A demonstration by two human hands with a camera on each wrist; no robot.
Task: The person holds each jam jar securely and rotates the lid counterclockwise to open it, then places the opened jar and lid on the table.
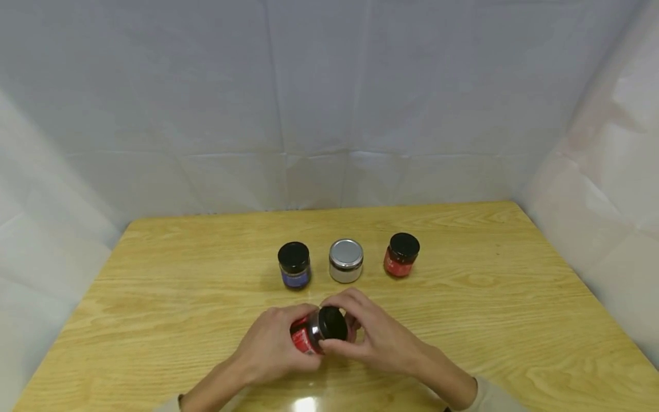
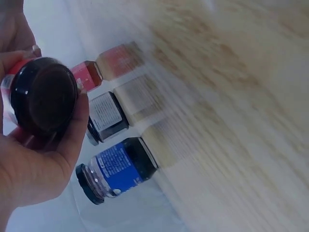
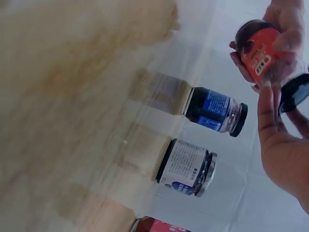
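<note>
My left hand (image 1: 273,344) grips the body of a glass jar (image 1: 302,339) with a red label, held tilted above the table. Its black lid (image 1: 333,323) leans to the right, and the fingers and thumb of my right hand (image 1: 378,339) hold it around the rim. The lid sits on the jar's mouth; whether it is loose I cannot tell. From the left wrist, the jar's dark round base (image 2: 50,99) faces the camera. In the right wrist view the red label (image 3: 260,54) shows between both hands.
Beyond the hands, three jars stand upright in a row on the wooden table (image 1: 170,286): a blue-labelled jar (image 1: 296,278) with a black lid, a white-labelled jar (image 1: 346,272) with a silver lid, and a red-labelled jar (image 1: 399,266). White sheeting (image 1: 319,114) hangs behind.
</note>
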